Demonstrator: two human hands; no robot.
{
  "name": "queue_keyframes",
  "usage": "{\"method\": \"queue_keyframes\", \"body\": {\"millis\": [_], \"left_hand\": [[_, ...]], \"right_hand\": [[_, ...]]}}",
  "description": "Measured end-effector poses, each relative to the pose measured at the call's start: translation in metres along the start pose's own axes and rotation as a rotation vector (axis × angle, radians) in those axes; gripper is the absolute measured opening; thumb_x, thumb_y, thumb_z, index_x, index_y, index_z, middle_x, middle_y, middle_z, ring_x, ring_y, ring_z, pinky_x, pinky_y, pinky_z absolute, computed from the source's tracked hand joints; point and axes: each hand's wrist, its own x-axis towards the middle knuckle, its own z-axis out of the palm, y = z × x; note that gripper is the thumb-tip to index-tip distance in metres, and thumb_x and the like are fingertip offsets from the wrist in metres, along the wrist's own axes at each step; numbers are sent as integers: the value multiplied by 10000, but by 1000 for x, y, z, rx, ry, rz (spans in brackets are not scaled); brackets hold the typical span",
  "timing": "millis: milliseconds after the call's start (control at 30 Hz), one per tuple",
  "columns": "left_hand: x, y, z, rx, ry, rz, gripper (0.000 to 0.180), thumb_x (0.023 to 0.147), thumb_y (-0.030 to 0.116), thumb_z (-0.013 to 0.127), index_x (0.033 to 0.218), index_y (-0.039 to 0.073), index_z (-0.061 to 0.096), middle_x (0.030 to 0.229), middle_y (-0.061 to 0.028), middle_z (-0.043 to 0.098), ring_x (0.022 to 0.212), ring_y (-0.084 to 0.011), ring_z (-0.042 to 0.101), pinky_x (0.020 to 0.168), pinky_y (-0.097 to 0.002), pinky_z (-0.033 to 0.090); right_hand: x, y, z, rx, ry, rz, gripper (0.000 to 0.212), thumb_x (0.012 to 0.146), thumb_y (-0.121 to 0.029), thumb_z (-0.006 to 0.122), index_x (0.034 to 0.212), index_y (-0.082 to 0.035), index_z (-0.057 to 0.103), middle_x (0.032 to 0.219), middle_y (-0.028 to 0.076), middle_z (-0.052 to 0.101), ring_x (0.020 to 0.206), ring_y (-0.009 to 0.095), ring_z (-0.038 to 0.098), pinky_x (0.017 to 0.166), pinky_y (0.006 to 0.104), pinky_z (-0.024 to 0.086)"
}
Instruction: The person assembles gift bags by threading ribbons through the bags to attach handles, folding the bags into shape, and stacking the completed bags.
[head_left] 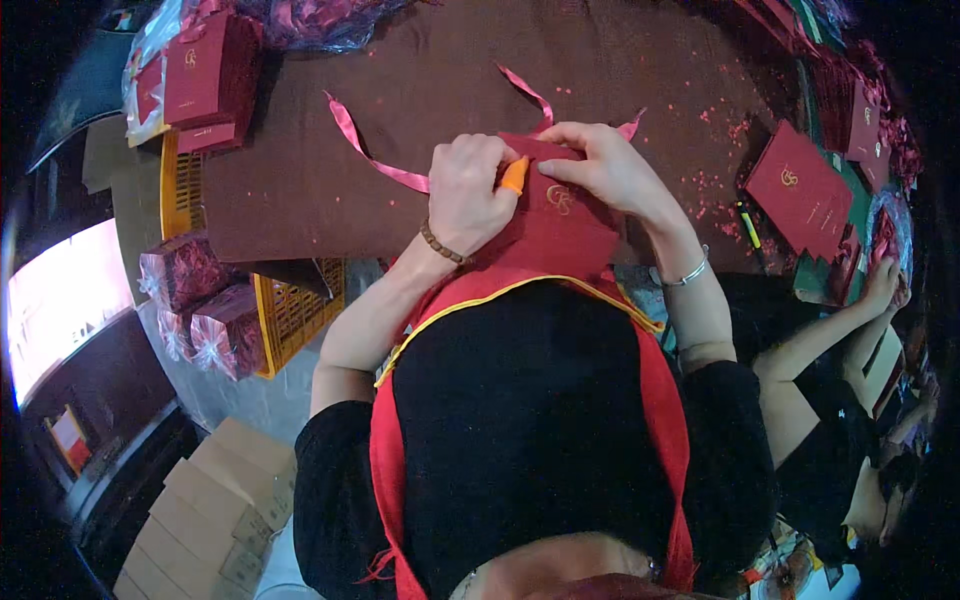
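A dark red paper bag [575,208] with a gold emblem is at the table's near edge, in front of my red apron [520,270]. My left hand [472,188] is closed at its left side, with an orange cover [515,175] on the thumb. My right hand [590,165] pinches the bag's upper part between thumb and fingers. Pink ribbons [362,155] stick out around the bag, to the left, beyond and to the right. What lies under the fingers is hidden.
The brown-covered table [440,70] bears scattered red bits. Stacked red bags [205,75] stand at far left, more red bags [800,190] at right beside a yellow-green marker [749,225]. Yellow crates [290,320] and cardboard boxes [220,490] stand left. Another person's arm [825,325] is at right.
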Motion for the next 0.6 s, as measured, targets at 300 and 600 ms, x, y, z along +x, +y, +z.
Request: {"method": "queue_keyframes", "body": {"millis": [300,600], "left_hand": [[5,-1,4,-13,-35,-20,99,630,88,622,680,69,539,669,-89,561,678,-276,553,586,-394,390],[5,-2,9,-202,-47,-238,82,666,100,617,693,55,554,684,-119,569,685,-298,554,614,-403,413]], "right_hand": [[-2,0,2,-81,32,-29,284,761,-133,627,1007,5,597,905,160,654,844,229,640,738,322,480],[-2,-11,-2,172,-92,140,310,793,-47,589,1081,64,561,967,71,627,885,103,563,791,244,454]]}}
